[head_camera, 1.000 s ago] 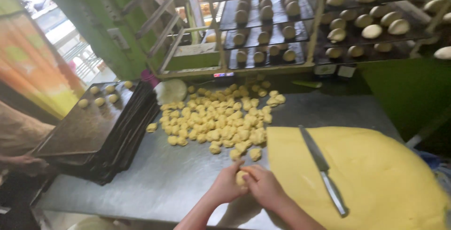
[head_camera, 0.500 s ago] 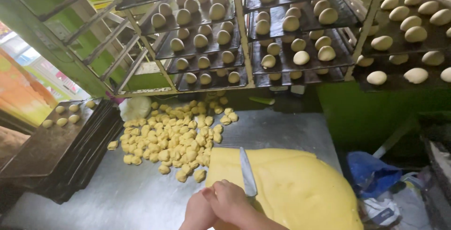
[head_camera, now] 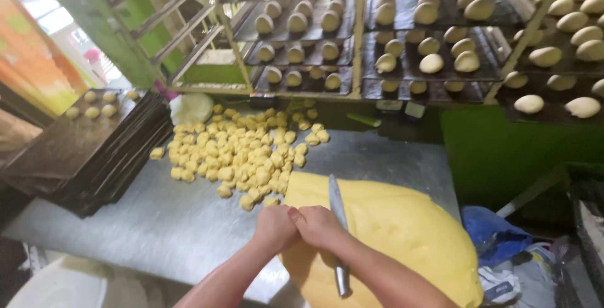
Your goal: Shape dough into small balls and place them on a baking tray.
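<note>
Pressing together, both hands (head_camera: 299, 226) seem clamped on something hidden, atop yellow dough (head_camera: 402, 232) beside knife (head_camera: 338, 220).

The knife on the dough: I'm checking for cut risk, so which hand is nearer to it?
Right. The right hand sits against the knife blade's left side, apparently touching it. The left hand is pressed to the right hand, farther from the blade.

The counter (head_camera: 157, 220) was dull brushed metal. The big dough slab (head_camera: 402, 232) looked smooth, matt yellow; the knife (head_camera: 336, 201) had a shiny steel blade. Stacked trays (head_camera: 75, 151) were dark, worn metal.
</note>
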